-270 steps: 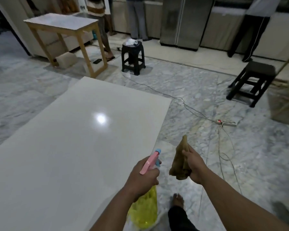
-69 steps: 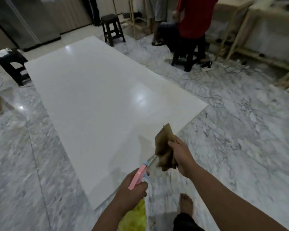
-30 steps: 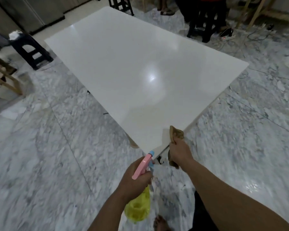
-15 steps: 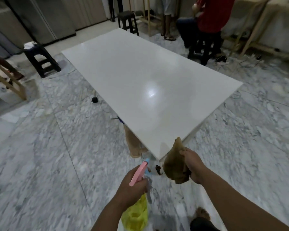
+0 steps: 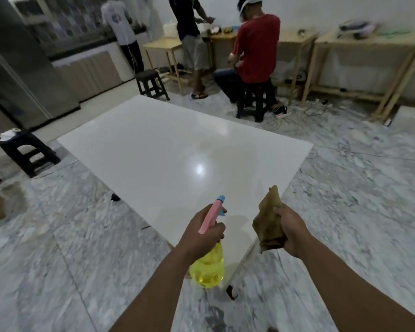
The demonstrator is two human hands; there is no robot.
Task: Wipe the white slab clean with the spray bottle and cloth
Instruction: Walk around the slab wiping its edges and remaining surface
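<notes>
The white slab (image 5: 177, 154) lies flat and raised off the marble floor (image 5: 45, 255), a glossy rectangle with a bright light reflection near its middle. Its long axis runs from the near corner, just ahead of the person's hands, away toward the far left of the room; the near corner points at the person.

Over that near corner, the left hand (image 5: 202, 232) grips the neck of the spray bottle (image 5: 210, 248), fingers curled round it. The bottle hangs roughly upright, its yellow translucent body below the hand and just off the slab's near-left edge. Its pink trigger head slants up and forward, with the blue nozzle tip aimed out across the slab, toward the far right.

The right hand (image 5: 291, 231) holds the cloth (image 5: 270, 225), a brown bunched rag, pinched between thumb and curled fingers. The cloth stands on end, one peak sticking up over the slab's near-right edge and the rest drooping below the fist. It does not touch the slab surface as far as can be seen.

Beyond the slab's far end, a person in a red shirt (image 5: 256, 49) sits on a dark stool, and two others stand by wooden tables (image 5: 359, 46) against the wall. A black stool (image 5: 151, 85) stands just past the slab's far corner, and another black stool (image 5: 26, 152) sits off the slab's left side.
</notes>
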